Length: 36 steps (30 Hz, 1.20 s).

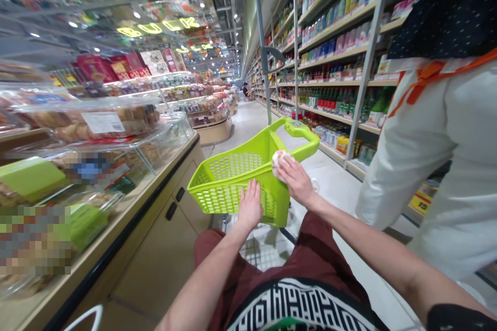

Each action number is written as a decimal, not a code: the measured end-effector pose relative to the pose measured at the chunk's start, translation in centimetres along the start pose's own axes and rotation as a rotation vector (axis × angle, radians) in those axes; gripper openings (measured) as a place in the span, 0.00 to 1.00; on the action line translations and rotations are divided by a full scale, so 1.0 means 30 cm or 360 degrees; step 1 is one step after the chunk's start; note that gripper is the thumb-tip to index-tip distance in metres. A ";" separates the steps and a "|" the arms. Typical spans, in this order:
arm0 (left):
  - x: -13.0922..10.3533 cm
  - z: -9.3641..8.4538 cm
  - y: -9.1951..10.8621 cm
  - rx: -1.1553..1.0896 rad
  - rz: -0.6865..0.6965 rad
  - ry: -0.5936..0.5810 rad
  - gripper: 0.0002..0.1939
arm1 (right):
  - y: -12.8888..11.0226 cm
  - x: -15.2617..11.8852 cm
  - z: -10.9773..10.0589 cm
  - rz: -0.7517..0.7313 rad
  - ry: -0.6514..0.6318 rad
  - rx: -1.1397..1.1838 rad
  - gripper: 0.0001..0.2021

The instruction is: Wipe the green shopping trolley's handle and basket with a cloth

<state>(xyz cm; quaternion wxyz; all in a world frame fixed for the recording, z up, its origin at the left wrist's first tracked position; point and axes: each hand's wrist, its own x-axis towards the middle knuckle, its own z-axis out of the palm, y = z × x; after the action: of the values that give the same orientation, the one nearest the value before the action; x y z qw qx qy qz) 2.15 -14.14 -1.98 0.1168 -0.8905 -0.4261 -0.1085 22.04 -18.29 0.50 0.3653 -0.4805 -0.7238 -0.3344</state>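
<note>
In front of me stands a lime-green shopping cart (225,194) with a perforated basket and a looped handle at its right end. My right hand (297,178) presses a crumpled white cloth (280,161) with reddish marks against the basket's upper rim, close to the handle. Against the near side wall of the basket lies my left hand (251,204), fingers stretched out and holding nothing. The inside of the basket is partly hidden by its near wall.
On the left runs a wooden counter (155,248) with packaged baked goods (97,119). Tall shelves (334,64) of bottles and cans line the right. A person in white trousers (419,165) with an orange tie stands close on my right. A tiled aisle (248,114) leads ahead.
</note>
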 end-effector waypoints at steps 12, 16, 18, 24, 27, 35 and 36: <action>0.017 -0.053 0.090 -0.0071 0.0257 0.0032 0.35 | -0.052 -0.256 0.078 -0.0168 -0.0446 0.0030 0.18; 0.020 -0.067 0.065 -0.0100 0.0231 0.0051 0.36 | -0.006 -0.123 -0.015 -0.0013 -0.0104 0.0042 0.19; 0.033 -0.086 0.045 -0.0106 0.0196 0.0089 0.36 | 0.050 -0.015 -0.073 0.0136 0.0091 -0.0092 0.20; 0.088 -0.089 -0.117 -0.0113 -0.0216 -0.0012 0.37 | 0.168 0.122 -0.105 0.0315 0.0005 -0.0364 0.21; 0.108 -0.074 -0.211 -0.0161 -0.0374 -0.0310 0.40 | 0.188 0.109 -0.067 0.0281 -0.0007 -0.0387 0.20; 0.123 -0.064 -0.221 -0.0246 -0.0340 -0.0353 0.44 | 0.278 0.140 -0.019 0.0271 -0.0051 -0.0408 0.21; 0.122 -0.058 -0.213 -0.0249 -0.0326 -0.0328 0.45 | 0.274 0.148 -0.009 0.0288 -0.0066 -0.0419 0.21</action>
<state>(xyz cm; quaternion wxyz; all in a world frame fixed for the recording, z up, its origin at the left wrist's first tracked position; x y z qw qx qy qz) -0.78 -8.09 1.48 -0.0089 -0.8552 -0.5147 -0.0608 28.62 -13.94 5.50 0.3127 -0.5943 -0.6349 -0.3820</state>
